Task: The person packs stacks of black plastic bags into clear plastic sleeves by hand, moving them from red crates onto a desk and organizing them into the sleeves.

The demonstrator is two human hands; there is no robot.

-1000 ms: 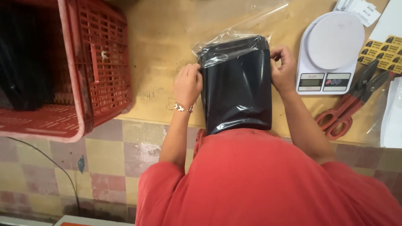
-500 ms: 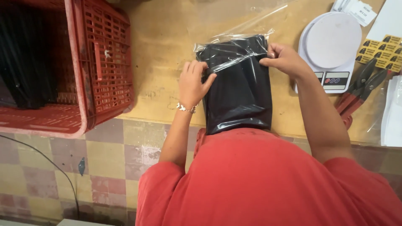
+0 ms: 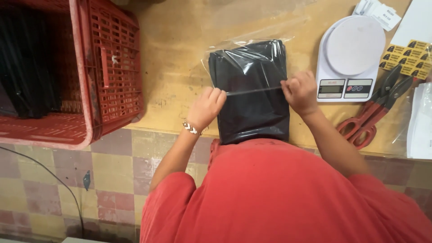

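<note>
Head view: both hands' grip [image 3: 207,105] [image 3: 300,92] pinched on black bagged bundle [image 3: 252,90], kitchen scale [image 3: 348,58] and scissors [image 3: 373,112] beside.

Glossy clear plastic bag [image 3: 252,49], crinkled and catching light, over matt black folded material [image 3: 252,103]. Worn yellowish surface [image 3: 180,67], wood-like, scuffed and dull. Red plastic crate [image 3: 112,76], perforated, faintly dusty. Smooth white plastic scale [image 3: 351,58] with matt round plate. Scissors [image 3: 373,108] with red plastic handles and dull metal blades. Matt tiled floor [image 3: 67,180].

shirt: red, short sleeves | left hand [image 3: 206,108]: beaded wrist bracelet [image 3: 191,128] | right hand [image 3: 300,92]: bare
</note>
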